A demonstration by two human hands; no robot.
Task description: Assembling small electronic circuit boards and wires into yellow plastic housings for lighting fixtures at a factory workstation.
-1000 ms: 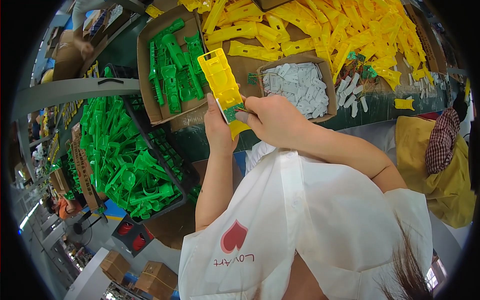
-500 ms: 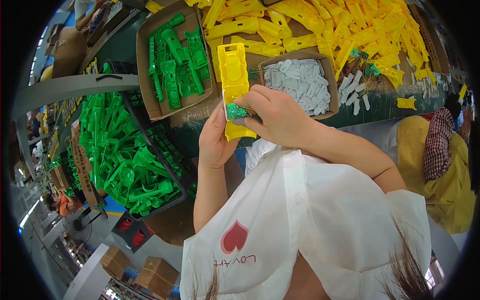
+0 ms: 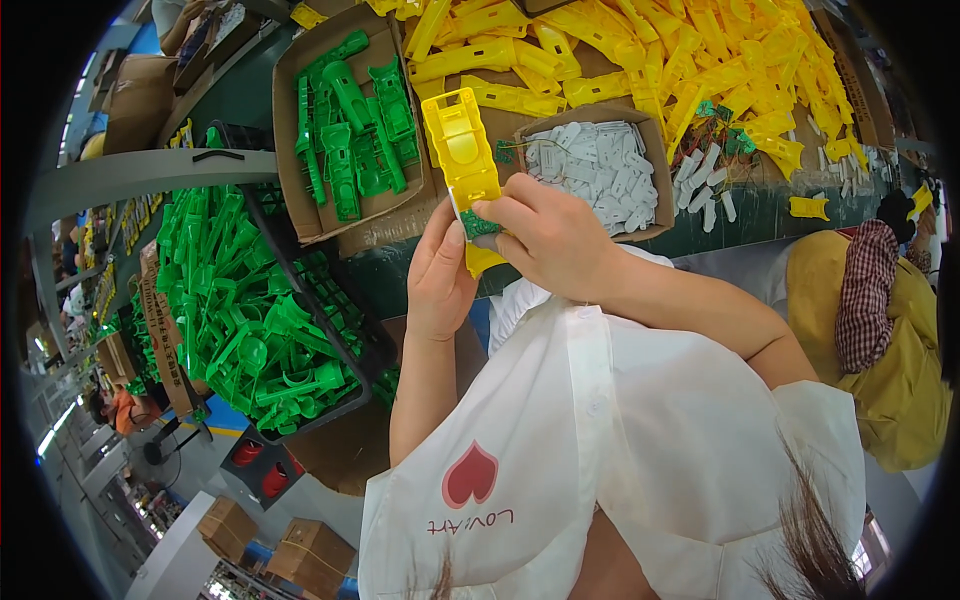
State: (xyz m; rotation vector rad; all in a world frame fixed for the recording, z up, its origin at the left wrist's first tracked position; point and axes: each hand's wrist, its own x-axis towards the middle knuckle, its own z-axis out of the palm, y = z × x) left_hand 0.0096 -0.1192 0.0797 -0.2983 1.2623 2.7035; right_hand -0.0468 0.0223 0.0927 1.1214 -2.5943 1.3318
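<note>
Green counter (image 3: 760, 215) crowded with yellow and green parts. Left hand (image 3: 440, 275) grasps yellow housing (image 3: 463, 160) upright above counter; right hand (image 3: 545, 235) pinches small green circuit board (image 3: 478, 222) against it.

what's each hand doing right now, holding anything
Left hand: closed around the lower end of a long yellow moulded plastic shell.
Right hand: closed, fingers pressing a small green circuit board against that shell.
</note>
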